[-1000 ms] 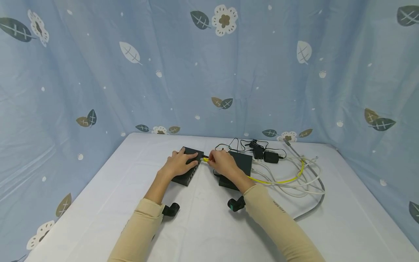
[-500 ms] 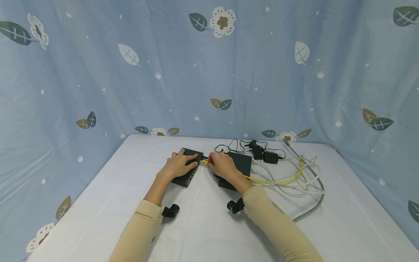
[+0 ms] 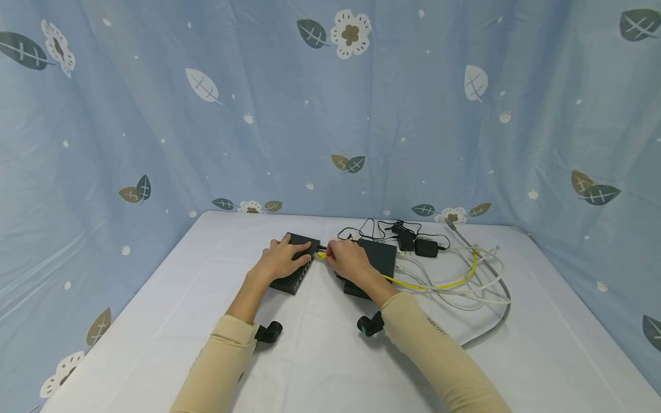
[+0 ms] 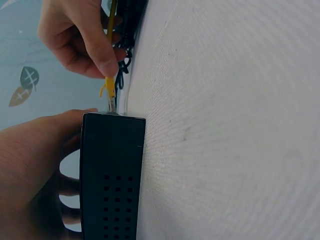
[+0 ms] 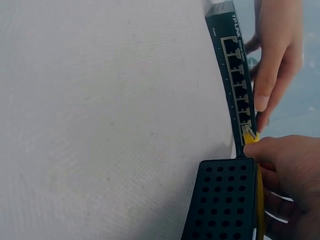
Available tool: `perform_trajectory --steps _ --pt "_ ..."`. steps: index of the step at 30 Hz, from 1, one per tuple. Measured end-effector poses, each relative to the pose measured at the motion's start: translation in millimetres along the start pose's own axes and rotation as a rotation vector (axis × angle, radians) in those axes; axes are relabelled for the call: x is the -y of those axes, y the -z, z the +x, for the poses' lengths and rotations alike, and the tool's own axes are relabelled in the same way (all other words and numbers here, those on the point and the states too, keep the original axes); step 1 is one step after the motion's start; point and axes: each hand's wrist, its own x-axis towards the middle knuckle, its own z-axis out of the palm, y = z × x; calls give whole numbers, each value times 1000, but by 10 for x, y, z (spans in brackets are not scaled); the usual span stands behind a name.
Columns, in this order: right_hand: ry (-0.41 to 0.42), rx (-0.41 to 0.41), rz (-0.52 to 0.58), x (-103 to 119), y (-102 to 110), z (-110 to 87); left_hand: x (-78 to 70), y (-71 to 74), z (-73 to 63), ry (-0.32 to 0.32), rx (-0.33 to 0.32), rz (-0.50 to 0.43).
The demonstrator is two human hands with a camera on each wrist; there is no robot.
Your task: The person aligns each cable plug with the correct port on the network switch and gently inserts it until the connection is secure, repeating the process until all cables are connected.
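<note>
A black network switch (image 3: 291,281) with a row of ports lies on the white table, my left hand (image 3: 279,261) resting over its top with fingers spread. Beside the port side, my right hand (image 3: 348,261) pinches the yellow network cable (image 4: 110,85) just behind its plug. In the right wrist view the clear plug (image 5: 248,131) sits at the end port of the row; its tip is hidden in the port. The cable runs back under my right hand and off to the right. A dark lead also meets the switch close to that end.
A second black box (image 3: 379,257) with a vented side lies under my right wrist. Behind it are black power adapters (image 3: 427,248) with tangled leads. Coiled white cables (image 3: 467,293) and a thick grey cable (image 3: 508,310) spread to the right. A patterned blue curtain hangs behind.
My right hand has shifted slightly left, toward the switch, with the yellow cable still pinched. My left hand stays on the switch. The head view has tilted a little.
</note>
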Motion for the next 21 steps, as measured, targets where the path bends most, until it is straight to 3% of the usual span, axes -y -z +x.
perform_trajectory --steps 21 --pt "13 -16 25 19 -35 11 -3 3 1 5 1 1"
